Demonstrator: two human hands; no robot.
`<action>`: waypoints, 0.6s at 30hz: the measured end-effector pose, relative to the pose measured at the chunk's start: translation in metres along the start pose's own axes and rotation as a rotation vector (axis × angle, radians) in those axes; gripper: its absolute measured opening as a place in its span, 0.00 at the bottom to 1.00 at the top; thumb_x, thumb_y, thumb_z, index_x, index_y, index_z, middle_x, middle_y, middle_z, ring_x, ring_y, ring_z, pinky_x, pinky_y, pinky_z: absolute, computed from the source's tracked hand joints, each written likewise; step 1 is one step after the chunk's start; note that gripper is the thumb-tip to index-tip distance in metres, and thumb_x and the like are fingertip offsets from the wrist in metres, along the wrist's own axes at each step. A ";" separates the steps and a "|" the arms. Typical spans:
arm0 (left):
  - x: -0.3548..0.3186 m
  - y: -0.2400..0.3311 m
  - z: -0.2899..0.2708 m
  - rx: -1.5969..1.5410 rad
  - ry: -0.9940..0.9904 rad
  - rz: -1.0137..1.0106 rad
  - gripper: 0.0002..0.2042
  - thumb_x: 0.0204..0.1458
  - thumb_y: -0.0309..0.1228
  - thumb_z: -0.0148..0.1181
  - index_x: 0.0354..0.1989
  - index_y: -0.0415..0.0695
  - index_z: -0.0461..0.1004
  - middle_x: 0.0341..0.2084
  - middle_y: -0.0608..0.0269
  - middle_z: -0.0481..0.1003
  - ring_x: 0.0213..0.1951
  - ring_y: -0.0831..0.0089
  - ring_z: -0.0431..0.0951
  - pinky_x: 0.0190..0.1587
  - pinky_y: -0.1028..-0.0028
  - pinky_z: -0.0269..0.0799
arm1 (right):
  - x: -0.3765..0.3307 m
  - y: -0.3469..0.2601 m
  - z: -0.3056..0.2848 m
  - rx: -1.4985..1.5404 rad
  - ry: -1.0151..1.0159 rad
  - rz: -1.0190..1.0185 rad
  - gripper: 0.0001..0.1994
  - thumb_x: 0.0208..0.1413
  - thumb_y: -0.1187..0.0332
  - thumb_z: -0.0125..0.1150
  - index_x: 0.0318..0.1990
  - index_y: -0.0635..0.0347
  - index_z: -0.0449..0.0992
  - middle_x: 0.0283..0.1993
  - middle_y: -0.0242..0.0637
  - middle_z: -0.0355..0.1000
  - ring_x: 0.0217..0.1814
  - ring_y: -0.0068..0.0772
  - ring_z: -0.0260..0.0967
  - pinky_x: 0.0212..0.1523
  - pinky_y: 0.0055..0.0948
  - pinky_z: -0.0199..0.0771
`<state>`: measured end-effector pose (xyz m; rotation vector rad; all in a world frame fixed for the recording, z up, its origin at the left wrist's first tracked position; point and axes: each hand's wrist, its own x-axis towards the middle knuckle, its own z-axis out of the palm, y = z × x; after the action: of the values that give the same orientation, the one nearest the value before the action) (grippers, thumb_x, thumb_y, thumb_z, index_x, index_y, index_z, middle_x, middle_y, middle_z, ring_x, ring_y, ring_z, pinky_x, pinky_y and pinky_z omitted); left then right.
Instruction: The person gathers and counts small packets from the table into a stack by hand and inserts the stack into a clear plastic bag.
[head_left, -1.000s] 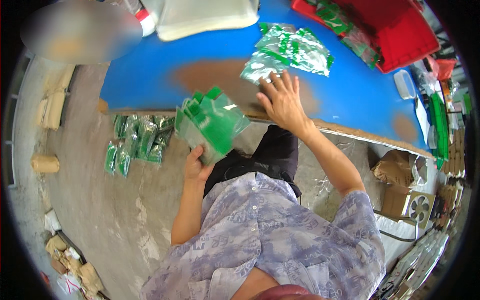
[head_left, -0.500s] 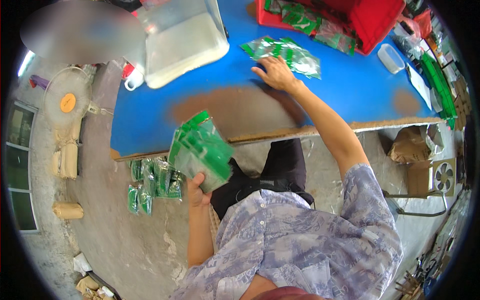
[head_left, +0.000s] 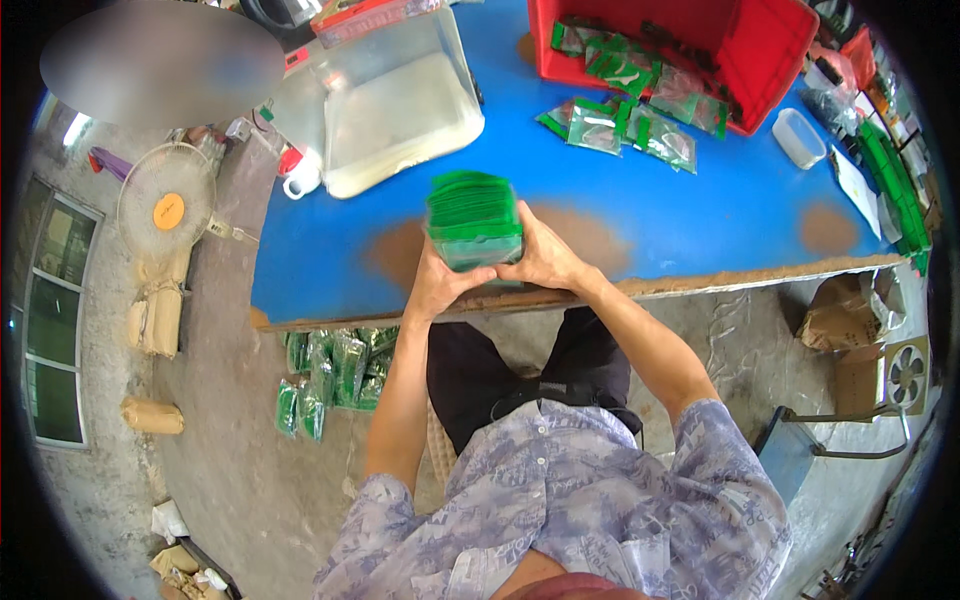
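A thick stack of clear packets with green tops (head_left: 473, 212) stands on the blue table's near edge, gripped between both hands. My left hand (head_left: 437, 284) is closed along its left side, the thumb across the front. On the other side my right hand (head_left: 546, 252) presses the stack, its thumb tip meeting the left one. The fingers behind the stack are partly hidden. Farther back on the table lies a loose spread of similar green-topped packets (head_left: 597, 127). More of them lie in a tipped red bin (head_left: 560, 68) behind that.
A translucent tub (head_left: 405, 160) and a white mug (head_left: 301, 182) stand at the back left. At the right are a small clear container (head_left: 799, 139) and green trays (head_left: 893, 190). Bundled green packets (head_left: 338, 370) lie on the floor below the table, left of my legs.
My right hand has left the spread packets and come back to the stack. My left hand has brought its packets up from beside my lap to the table edge, squared together.
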<state>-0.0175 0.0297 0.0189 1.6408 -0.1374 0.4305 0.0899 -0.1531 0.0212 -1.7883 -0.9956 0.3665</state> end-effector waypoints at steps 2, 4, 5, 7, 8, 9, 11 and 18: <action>0.006 -0.005 -0.008 -0.049 -0.050 -0.081 0.44 0.40 0.24 0.78 0.67 0.40 0.57 0.52 0.58 0.73 0.56 0.68 0.73 0.61 0.65 0.69 | 0.005 -0.002 0.000 0.041 0.010 -0.055 0.49 0.39 0.59 0.78 0.68 0.60 0.53 0.60 0.55 0.67 0.63 0.57 0.67 0.62 0.46 0.68; 0.000 -0.006 -0.014 -0.042 -0.033 -0.093 0.45 0.39 0.24 0.79 0.67 0.41 0.57 0.52 0.58 0.73 0.57 0.68 0.72 0.61 0.65 0.69 | 0.001 -0.002 0.002 -0.011 0.057 -0.154 0.48 0.40 0.59 0.78 0.67 0.60 0.53 0.59 0.55 0.68 0.62 0.57 0.67 0.62 0.46 0.68; -0.001 -0.006 -0.017 0.036 -0.099 -0.125 0.46 0.39 0.25 0.80 0.67 0.40 0.56 0.54 0.57 0.72 0.58 0.67 0.72 0.62 0.64 0.68 | 0.000 -0.002 0.003 -0.064 0.110 -0.252 0.48 0.40 0.59 0.77 0.67 0.59 0.53 0.58 0.55 0.68 0.62 0.57 0.67 0.62 0.46 0.69; -0.001 -0.006 -0.020 0.119 -0.161 -0.157 0.47 0.38 0.26 0.81 0.67 0.39 0.55 0.55 0.56 0.71 0.59 0.67 0.71 0.62 0.64 0.68 | 0.001 -0.007 0.002 -0.014 0.050 -0.128 0.48 0.39 0.60 0.78 0.67 0.60 0.53 0.57 0.54 0.68 0.62 0.57 0.67 0.62 0.46 0.69; -0.001 -0.005 -0.021 0.138 -0.175 -0.182 0.51 0.38 0.28 0.81 0.69 0.39 0.51 0.59 0.55 0.68 0.61 0.65 0.68 0.64 0.63 0.66 | 0.001 -0.010 0.002 0.034 -0.004 0.000 0.49 0.38 0.60 0.79 0.67 0.60 0.53 0.57 0.53 0.68 0.62 0.57 0.66 0.63 0.45 0.69; -0.002 -0.004 -0.021 0.158 -0.190 -0.208 0.54 0.38 0.30 0.82 0.71 0.38 0.47 0.62 0.53 0.64 0.64 0.63 0.65 0.66 0.62 0.63 | 0.002 -0.008 0.003 0.034 -0.006 -0.004 0.49 0.38 0.60 0.79 0.67 0.60 0.53 0.57 0.53 0.68 0.62 0.57 0.66 0.63 0.45 0.69; -0.012 -0.016 -0.017 0.167 -0.017 -0.095 0.58 0.37 0.33 0.82 0.73 0.39 0.42 0.64 0.53 0.61 0.66 0.62 0.62 0.68 0.61 0.59 | 0.001 -0.002 0.003 0.060 0.022 -0.007 0.49 0.39 0.60 0.80 0.67 0.61 0.54 0.60 0.49 0.67 0.64 0.51 0.66 0.64 0.43 0.68; -0.022 -0.005 0.049 -0.644 0.242 -0.032 0.35 0.43 0.20 0.67 0.64 0.44 0.62 0.58 0.63 0.69 0.59 0.67 0.69 0.66 0.64 0.61 | -0.005 -0.020 0.028 0.704 0.136 0.150 0.46 0.46 0.56 0.78 0.67 0.64 0.56 0.65 0.45 0.63 0.68 0.39 0.60 0.66 0.40 0.64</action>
<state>-0.0268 -0.0215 0.0035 0.9497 -0.0582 0.4943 0.0600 -0.1362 0.0250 -1.2233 -0.5370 0.5955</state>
